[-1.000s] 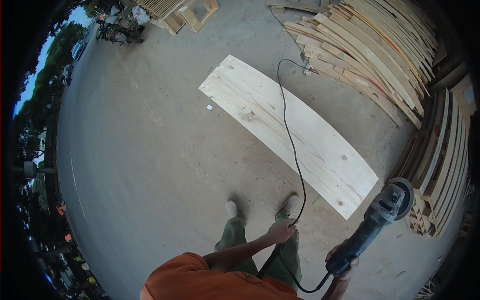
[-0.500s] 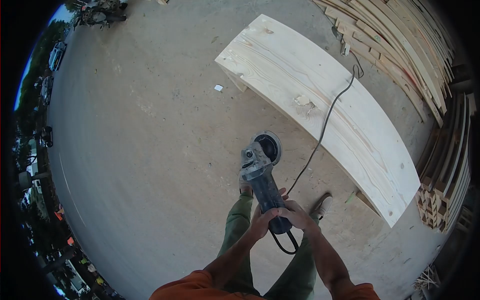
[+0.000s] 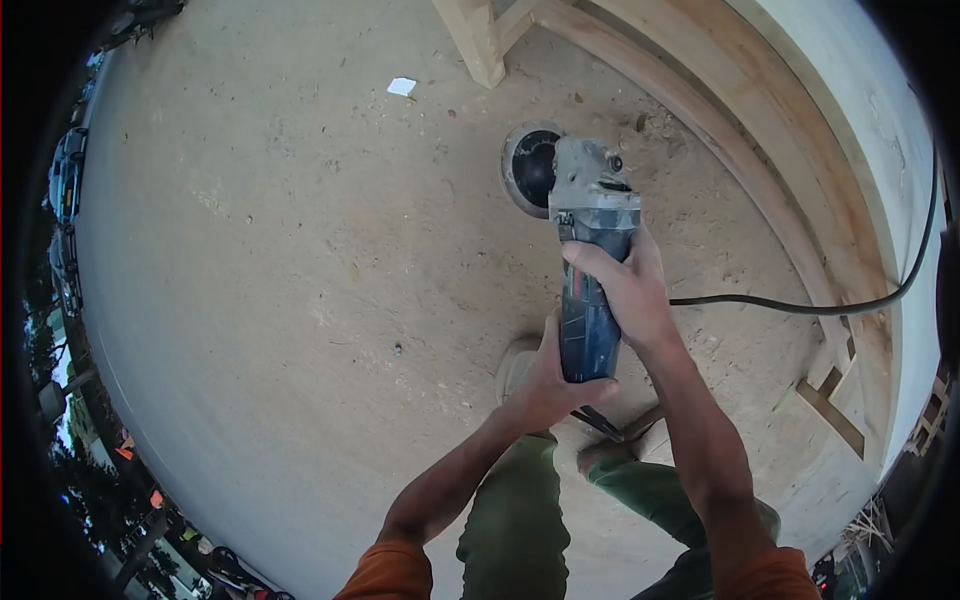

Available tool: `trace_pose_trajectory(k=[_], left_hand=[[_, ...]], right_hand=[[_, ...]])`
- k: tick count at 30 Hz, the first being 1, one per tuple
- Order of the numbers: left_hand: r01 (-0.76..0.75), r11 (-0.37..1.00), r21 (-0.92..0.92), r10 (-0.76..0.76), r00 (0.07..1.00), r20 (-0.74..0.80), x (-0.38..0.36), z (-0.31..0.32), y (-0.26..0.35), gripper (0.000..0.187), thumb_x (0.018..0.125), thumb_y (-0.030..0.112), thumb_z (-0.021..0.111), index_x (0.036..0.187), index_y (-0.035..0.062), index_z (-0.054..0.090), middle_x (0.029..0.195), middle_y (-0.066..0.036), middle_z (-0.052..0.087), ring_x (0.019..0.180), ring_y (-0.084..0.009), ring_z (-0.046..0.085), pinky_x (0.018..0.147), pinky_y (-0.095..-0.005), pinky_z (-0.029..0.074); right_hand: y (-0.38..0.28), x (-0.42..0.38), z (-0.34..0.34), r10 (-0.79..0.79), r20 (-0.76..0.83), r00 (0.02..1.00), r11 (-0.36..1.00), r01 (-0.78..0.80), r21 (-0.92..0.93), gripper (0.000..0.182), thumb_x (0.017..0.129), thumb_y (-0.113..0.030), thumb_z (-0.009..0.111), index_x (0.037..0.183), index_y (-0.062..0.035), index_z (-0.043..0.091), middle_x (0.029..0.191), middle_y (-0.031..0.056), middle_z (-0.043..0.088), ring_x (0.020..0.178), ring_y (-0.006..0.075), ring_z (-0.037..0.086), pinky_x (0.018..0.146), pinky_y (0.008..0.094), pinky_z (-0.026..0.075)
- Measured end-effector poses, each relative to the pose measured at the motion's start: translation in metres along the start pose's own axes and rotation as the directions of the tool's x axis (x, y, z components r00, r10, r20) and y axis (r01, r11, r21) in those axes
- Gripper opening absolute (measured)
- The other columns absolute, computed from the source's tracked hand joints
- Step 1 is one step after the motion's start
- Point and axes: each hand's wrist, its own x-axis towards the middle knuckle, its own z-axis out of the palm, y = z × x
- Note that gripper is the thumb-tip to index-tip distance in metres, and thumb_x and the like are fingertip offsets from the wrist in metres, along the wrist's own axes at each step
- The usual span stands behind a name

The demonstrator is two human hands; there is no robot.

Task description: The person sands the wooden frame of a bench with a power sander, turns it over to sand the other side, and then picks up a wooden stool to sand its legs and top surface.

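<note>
Angle grinder [image 3: 590, 335] is held up over the bare ground just left of the wooden table [image 3: 880, 120], not touching it. Right hand [image 3: 640, 295] wraps the body just behind the gear head, thumb laid across the top, probably to steer the heavy front. Left hand [image 3: 545, 392] cups the rear end, fingers along the side and thumb over the butt, likely to carry the weight; its finger pads mostly hidden. Neither hand spread or pinching, both closed on the tool. Round disc [image 3: 530, 168] sits on the side away from the table, clear of both hands; can't tell if it spins. Black cord [image 3: 760, 299] runs across the table's lower rails and up over its pale top, seemingly loose enough to give reach. White scrap [image 3: 402, 87] lies on the ground left of the table's near leg [image 3: 478, 50]. Shoe [image 3: 512, 370] left of the table, partly behind left hand.
</note>
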Motion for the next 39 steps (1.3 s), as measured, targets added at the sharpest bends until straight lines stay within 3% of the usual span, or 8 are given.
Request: trace_pose_trajectory(k=[3, 7, 9, 16, 23, 32, 34, 39], left_hand=[[-0.004, 0.831, -0.556, 0.082, 0.99, 0.116, 0.046, 0.017, -0.023, 0.089, 0.081, 0.015, 0.08, 0.147, 0.0009, 0.021, 0.123, -0.015, 0.05, 0.085, -0.0143, 0.063, 0.067, -0.0288, 0.056], [0.053, 0.958, -0.28, 0.029, 0.96, 0.279, 0.091, 0.014, -0.025, 0.09, 0.08, 0.015, 0.079, 0.148, -0.0003, 0.022, 0.123, -0.014, 0.05, 0.093, -0.0162, 0.062, 0.075, -0.0305, 0.055], [-0.375, 0.926, -0.04, 0.377, 0.924, 0.059, 0.096, 0.021, -0.04, 0.086, 0.08, 0.015, 0.078, 0.146, -0.0007, 0.026, 0.123, -0.013, 0.051, 0.101, -0.0167, 0.058, 0.085, -0.0316, 0.051], [-0.247, 0.968, -0.053, 0.251, 0.963, 0.1, 0.086, 0.034, -0.047, 0.083, 0.08, 0.021, 0.079, 0.143, -0.0007, 0.03, 0.12, -0.011, 0.051, 0.107, -0.0162, 0.052, 0.093, -0.0329, 0.046], [-0.208, 0.892, -0.402, 0.329, 0.908, 0.261, 0.102, -0.02, -0.026, 0.082, 0.078, 0.026, 0.078, 0.141, 0.0006, 0.033, 0.087, -0.004, 0.052, 0.058, -0.0062, 0.046, 0.049, -0.0227, 0.039], [-0.302, 0.882, -0.361, 0.297, 0.952, -0.069, 0.164, -0.072, -0.007, 0.067, 0.089, 0.042, 0.071, 0.132, 0.0026, 0.038, 0.09, -0.003, 0.049, 0.054, -0.0069, 0.046, 0.045, -0.0218, 0.038], [-0.325, 0.87, -0.372, 0.317, 0.945, -0.085, 0.18, -0.079, -0.016, 0.065, 0.093, 0.048, 0.066, 0.131, 0.0026, 0.04, 0.092, -0.005, 0.052, 0.057, -0.0103, 0.052, 0.047, -0.023, 0.041], [-0.002, 0.747, -0.665, 0.214, 0.948, 0.237, 0.196, -0.086, -0.051, 0.07, 0.097, 0.071, 0.037, 0.118, 0.0051, 0.048, 0.093, -0.008, 0.06, 0.067, -0.018, 0.065, 0.053, -0.0286, 0.05]], right_hand=[[0.027, 0.04, -0.03, -0.005, -0.068, 0.998, 0.954, 0.025, 0.3, 0.056, 0.084, -0.028, 0.077, 0.122, 0.0036, 0.051, 0.098, 0.0129, 0.064, 0.083, 0.0187, 0.068, 0.072, 0.0322, 0.057], [0.039, 0.062, -0.043, -0.216, -0.296, 0.931, 0.951, 0.269, 0.153, 0.067, 0.083, -0.03, 0.081, 0.127, 0.0064, 0.046, 0.099, 0.0148, 0.063, 0.076, 0.0174, 0.066, 0.063, 0.0298, 0.056], [0.043, 0.063, -0.047, -0.245, -0.332, 0.911, 0.945, 0.301, 0.129, 0.067, 0.082, -0.03, 0.082, 0.127, 0.0065, 0.047, 0.1, 0.0135, 0.063, 0.08, 0.0163, 0.064, 0.067, 0.0298, 0.055], [0.033, 0.051, -0.048, -0.284, -0.575, 0.767, 0.935, 0.09, -0.343, 0.07, 0.081, -0.037, 0.082, 0.121, 0.0099, 0.05, 0.083, 0.012, 0.067, 0.067, 0.0189, 0.065, 0.063, 0.0319, 0.054], [0.031, 0.067, -0.021, -0.09, 0.027, 0.996, 0.777, 0.053, 0.627, 0.06, 0.091, -0.048, 0.069, 0.115, 0.0025, 0.05, 0.085, 0.0155, 0.064, 0.064, 0.0202, 0.068, 0.053, 0.0323, 0.059], [0.021, 0.161, 0.034, -0.417, -0.468, 0.779, 0.894, 0.443, -0.06, 0.055, 0.087, -0.036, 0.076, 0.12, 0.0009, 0.05, 0.083, 0.0082, 0.06, 0.059, 0.0149, 0.061, 0.051, 0.0291, 0.053], [0.011, 0.169, 0.043, -0.374, -0.495, 0.784, 0.921, 0.377, -0.099, 0.068, 0.077, -0.046, 0.081, 0.119, 0.0013, 0.056, 0.099, 0.0139, 0.066, 0.088, 0.021, 0.063, 0.079, 0.0329, 0.051], [-0.008, 0.201, 0.053, -0.441, -0.466, 0.767, 0.896, 0.401, -0.189, 0.069, 0.077, -0.046, 0.08, 0.119, 0.0026, 0.055, 0.095, 0.0147, 0.066, 0.082, 0.0203, 0.064, 0.077, 0.0332, 0.052]])
